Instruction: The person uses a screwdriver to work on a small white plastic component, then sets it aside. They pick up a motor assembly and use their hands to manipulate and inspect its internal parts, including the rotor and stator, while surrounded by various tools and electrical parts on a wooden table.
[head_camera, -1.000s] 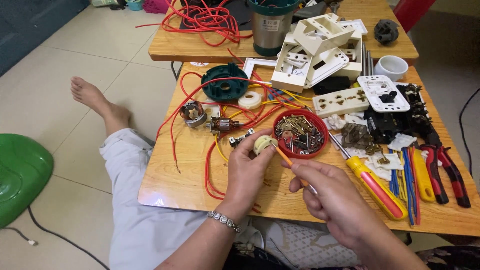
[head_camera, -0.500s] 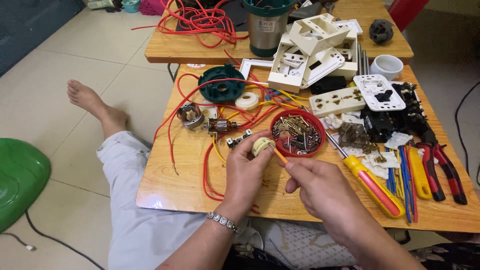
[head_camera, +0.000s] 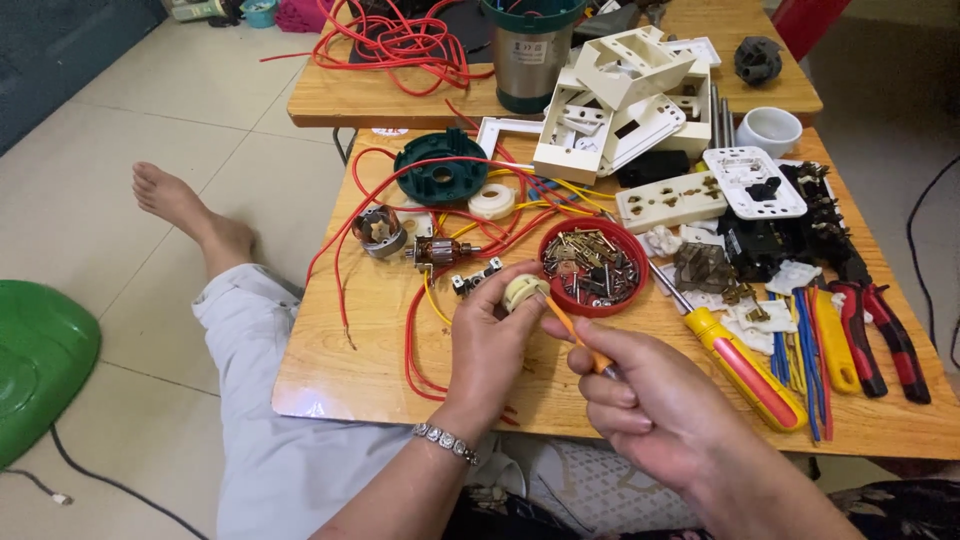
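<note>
Both hands are mid-job: left hand (head_camera: 492, 345) pinches a small cream fitting (head_camera: 522, 292), right hand (head_camera: 640, 405) grips a thin orange screwdriver (head_camera: 572, 335) against it, unfinished, many loose parts beyond.

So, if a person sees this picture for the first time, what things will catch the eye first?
First, the two hands at the near table edge: the left hand pinches a small cream round part, and the right hand points a thin orange-handled tool at it. Just behind them sits a red round dish full of screws, with red wire looping across the left side and piled on the far table.
</note>
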